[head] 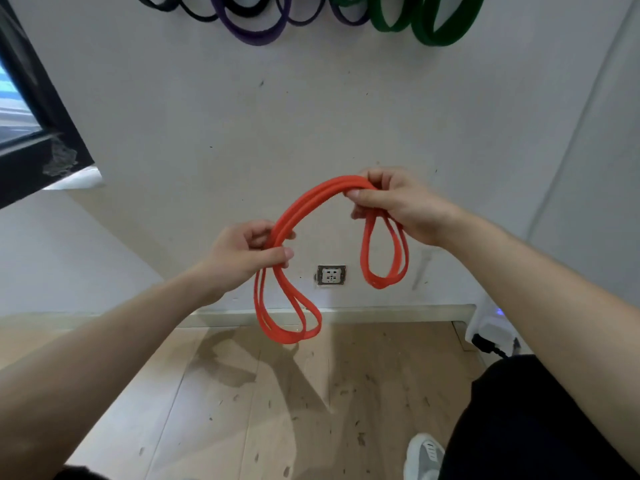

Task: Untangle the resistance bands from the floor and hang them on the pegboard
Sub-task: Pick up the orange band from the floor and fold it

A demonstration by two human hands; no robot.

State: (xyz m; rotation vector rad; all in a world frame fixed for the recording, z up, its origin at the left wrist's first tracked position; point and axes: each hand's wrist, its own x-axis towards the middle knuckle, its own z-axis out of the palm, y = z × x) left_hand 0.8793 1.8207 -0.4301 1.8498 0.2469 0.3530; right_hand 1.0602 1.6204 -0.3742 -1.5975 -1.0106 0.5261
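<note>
Scuffed pale wooden floor, grey-and-white shoe upon it.

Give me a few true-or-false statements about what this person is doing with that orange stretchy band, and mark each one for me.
1. Both hands grip the orange band. True: the left hand and right hand each pinch a bunch of it.
2. The band lies on the floor. False: it is held up in the air, its loops dangling.
3. Green bands hang high on the wall. True.
4. The wall socket has a plug in it. False: nothing is plugged into it.
5. Purple bands hang left of the green ones. True.
</note>
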